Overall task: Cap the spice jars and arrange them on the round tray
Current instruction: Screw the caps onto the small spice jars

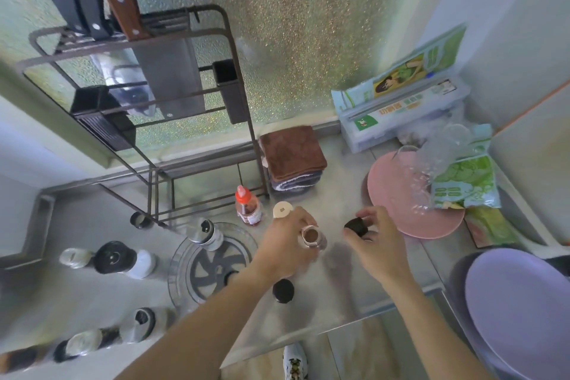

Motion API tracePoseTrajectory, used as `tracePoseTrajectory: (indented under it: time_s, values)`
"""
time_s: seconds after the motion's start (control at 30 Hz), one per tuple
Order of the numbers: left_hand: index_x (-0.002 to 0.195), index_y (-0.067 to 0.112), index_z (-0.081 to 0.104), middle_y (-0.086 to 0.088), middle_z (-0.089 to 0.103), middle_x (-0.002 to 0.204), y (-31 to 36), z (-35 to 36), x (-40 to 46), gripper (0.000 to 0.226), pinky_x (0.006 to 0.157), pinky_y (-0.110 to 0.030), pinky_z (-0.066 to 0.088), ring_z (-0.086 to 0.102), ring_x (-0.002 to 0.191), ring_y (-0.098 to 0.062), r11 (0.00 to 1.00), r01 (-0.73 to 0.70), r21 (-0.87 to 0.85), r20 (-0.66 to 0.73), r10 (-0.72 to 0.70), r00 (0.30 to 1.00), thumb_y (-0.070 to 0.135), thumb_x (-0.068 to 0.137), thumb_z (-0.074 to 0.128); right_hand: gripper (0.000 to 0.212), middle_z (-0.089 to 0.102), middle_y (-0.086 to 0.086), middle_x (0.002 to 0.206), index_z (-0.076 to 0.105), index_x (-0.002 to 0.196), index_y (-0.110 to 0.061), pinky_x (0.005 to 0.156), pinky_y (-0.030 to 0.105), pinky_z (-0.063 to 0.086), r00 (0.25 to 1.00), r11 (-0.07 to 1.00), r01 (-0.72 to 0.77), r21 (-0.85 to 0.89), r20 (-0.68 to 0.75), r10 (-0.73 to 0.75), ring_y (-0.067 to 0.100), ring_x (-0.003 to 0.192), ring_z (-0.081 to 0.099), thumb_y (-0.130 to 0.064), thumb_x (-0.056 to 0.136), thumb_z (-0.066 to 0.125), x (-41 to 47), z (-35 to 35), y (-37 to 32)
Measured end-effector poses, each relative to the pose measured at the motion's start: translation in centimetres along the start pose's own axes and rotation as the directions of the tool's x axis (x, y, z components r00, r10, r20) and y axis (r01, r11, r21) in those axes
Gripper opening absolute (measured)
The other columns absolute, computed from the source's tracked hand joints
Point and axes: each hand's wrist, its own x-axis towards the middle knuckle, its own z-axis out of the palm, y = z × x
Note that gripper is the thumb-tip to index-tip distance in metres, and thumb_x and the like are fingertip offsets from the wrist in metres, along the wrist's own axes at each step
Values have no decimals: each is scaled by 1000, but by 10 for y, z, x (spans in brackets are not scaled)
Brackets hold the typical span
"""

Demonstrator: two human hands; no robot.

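My left hand (288,245) grips an open glass spice jar (312,237) of brown powder, upright on the steel counter. My right hand (377,241) pinches a black cap (357,226) just right of the jar's mouth, apart from it. The clear round tray (188,259) with a grey spoked base lies to the left; one silver-capped jar (206,233) stands on its far rim. Another black cap (283,290) sits on the counter under my left forearm. Several more jars (123,261) stand or lie left of the tray.
A red-capped sauce bottle (248,207) and a cream lid (282,210) stand behind the jar. A knife rack (148,95) rises at back left, a folded brown cloth (293,153) behind. A pink plate (398,197) with plastic bags is right, a purple plate (521,305) at front right.
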Motion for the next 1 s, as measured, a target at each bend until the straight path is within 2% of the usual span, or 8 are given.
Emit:
tracePoseTrajectory:
  time_s: [0.1,0.23,0.33,0.5,0.63,0.77,0.9,1.0]
  values:
    - [97,31,63,14,71,96,24,-21,-22,41,87,-28,56,67,92,-2,982,-21,-189,-98,2,995,22,64,87,23,74,7,87,70,97,-23,73,33,60,999,938,-29,345,31,20,26,78,73,-5,84,76,-20,-28,-52]
    - [105,34,67,15,73,105,56,-44,-54,44,99,-32,53,68,101,-2,940,-76,-333,-149,28,988,26,67,87,13,78,3,83,72,89,-11,59,14,52,994,901,35,432,82,-78,8,72,69,-2,82,77,-48,-59,-105]
    - [110,35,69,15,69,111,77,-63,-78,43,99,-29,53,68,101,-2,916,-133,-378,-175,71,982,19,74,85,23,79,1,83,69,90,-10,66,14,55,980,881,80,465,124,-155,8,74,70,7,77,78,-67,-77,-129]
    - [111,31,69,13,74,104,97,-85,-110,45,94,-24,54,70,98,-4,918,-206,-339,-241,127,962,14,73,86,50,77,1,105,71,109,-19,85,25,59,910,915,243,322,252,-330,19,97,75,16,73,78,-86,-104,-147]
    - [110,29,71,11,74,103,109,-90,-125,38,90,-26,55,70,98,-8,918,-270,-292,-253,198,947,19,75,85,53,69,-4,115,73,111,-25,97,34,55,809,882,439,171,351,-471,21,112,69,14,76,78,-95,-120,-159]
    - [115,32,69,12,72,105,116,-88,-131,36,88,-33,55,67,98,-11,923,-323,-211,-244,270,931,31,80,79,52,66,-6,113,73,109,-28,97,35,56,766,851,522,52,411,-495,20,112,69,12,76,79,-101,-132,-168]
    - [115,31,69,11,71,103,120,-86,-138,35,83,-32,54,67,96,-13,915,-347,-205,-255,292,922,27,82,79,32,75,-3,94,69,109,-33,84,38,62,811,861,497,-106,409,-417,7,86,75,-22,82,82,-105,-132,-178]
    - [115,30,69,13,71,105,119,-85,-142,35,84,-29,54,66,98,-11,912,-364,-187,-252,313,916,26,82,79,28,75,-3,78,64,108,-38,77,36,60,827,821,511,-255,407,-388,5,72,74,-53,85,69,-109,-129,-182]
